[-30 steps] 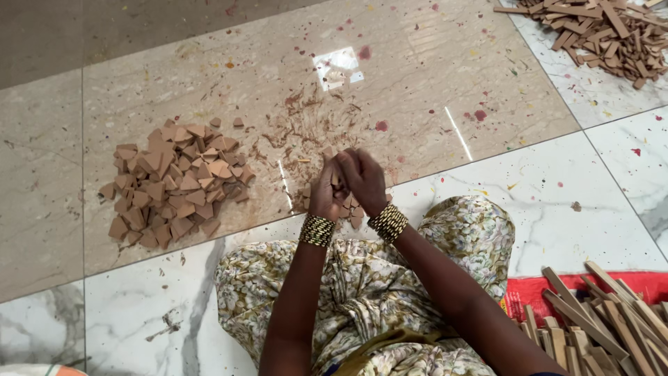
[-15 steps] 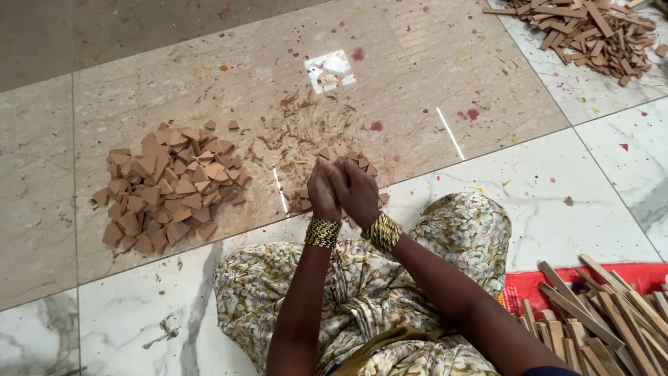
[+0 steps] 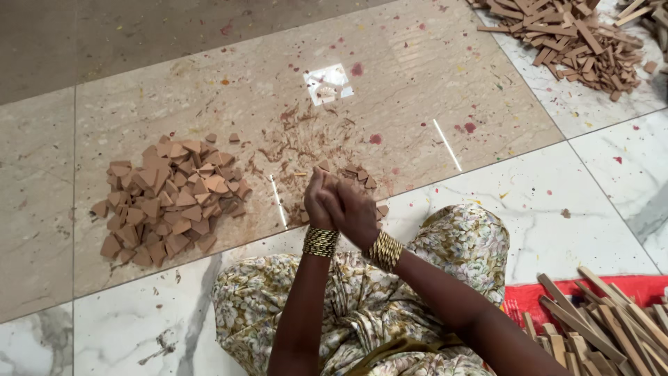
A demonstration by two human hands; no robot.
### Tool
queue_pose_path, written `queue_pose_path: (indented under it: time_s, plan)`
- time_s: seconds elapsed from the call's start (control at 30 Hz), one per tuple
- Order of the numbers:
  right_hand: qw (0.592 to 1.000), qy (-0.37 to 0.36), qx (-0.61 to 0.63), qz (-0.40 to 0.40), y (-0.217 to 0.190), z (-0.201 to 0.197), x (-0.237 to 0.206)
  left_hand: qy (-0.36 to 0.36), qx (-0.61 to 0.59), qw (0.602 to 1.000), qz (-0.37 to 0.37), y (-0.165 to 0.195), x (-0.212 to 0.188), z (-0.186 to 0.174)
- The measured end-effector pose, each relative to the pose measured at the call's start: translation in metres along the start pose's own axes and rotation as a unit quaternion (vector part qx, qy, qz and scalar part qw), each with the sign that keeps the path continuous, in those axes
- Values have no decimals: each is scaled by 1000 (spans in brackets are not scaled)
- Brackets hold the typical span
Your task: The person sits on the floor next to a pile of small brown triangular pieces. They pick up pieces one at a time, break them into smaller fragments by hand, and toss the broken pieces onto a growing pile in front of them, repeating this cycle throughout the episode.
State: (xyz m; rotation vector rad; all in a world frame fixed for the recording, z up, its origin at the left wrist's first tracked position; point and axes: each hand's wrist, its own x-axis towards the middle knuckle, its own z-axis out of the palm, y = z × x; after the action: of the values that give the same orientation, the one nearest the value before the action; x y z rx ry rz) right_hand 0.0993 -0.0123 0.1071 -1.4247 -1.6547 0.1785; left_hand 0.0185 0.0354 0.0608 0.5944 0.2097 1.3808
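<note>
polished stone floor (image 3: 431,83) fills the view, laid in large tiles: beige ones with red and yellow paint specks further out, white marbled ones nearer the person. the person sits on the floor in a floral patterned garment (image 3: 417,292), seen from above, with both forearms reaching forward.

the left hand (image 3: 319,202) and the right hand (image 3: 355,212) are pressed together in front of the knees, fingers curled in and closed against each other. whether anything is gripped between them cannot be told, since the palms hide it. each wrist wears a stack of gold bangles (image 3: 321,241), touching the base of the hand.

just beyond the hands lies a small scatter of brown pieces (image 3: 358,177) on the beige tile, mixed with fine brown crumbs and dust (image 3: 306,139) that spread further away from the person. some of these pieces sit just beside the fingers, a few partly hidden behind them.

to the person's left, well apart from the hands, is a big heap of flat brown triangular pieces (image 3: 167,202), piled loosely on the beige tile.

at the far right corner a pile of short brown strips (image 3: 563,35) lies across beige and white tiles. near the person's right side, a bundle of longer brown strips (image 3: 598,327) rests on a red sheet (image 3: 529,296) at the lower edge of the view.

a bright square reflection of light (image 3: 327,83) shines on the floor beyond the crumbs.
</note>
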Motion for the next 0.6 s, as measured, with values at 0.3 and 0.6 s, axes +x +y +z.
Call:
queue_pose_path:
  time_s: [0.3,0.6]
  plan:
    - [986,10,111,122,6,-21,41,140,147,975,-91,4,-11,-14]
    - [999,22,-23,-25,6,12,-5,138,-137,978,-76,18,-15,12]
